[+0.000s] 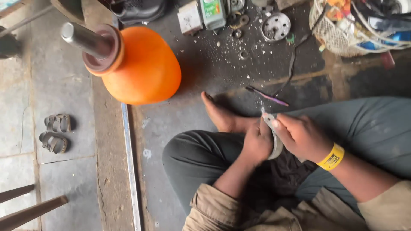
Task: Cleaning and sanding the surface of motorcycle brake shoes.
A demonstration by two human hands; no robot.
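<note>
I sit cross-legged on a dark workshop floor. My left hand (256, 143) is closed around a curved grey metal piece (274, 134) held over my lap. My right hand (299, 136), with a yellow wristband (331, 157) on the wrist, grips the same piece from the other side, thumb pressed near its pointed upper end. The lower part of the piece is hidden between my hands. My bare foot (220, 114) lies just left of them.
An orange gas cylinder (143, 68) with a metal pipe (83, 38) lies at upper left. A purple-handled tool (267, 96), washers, a round metal part (275, 26), a green bottle (212, 13) and a wire basket (338, 36) lie beyond. Sandals (55, 132) are at left.
</note>
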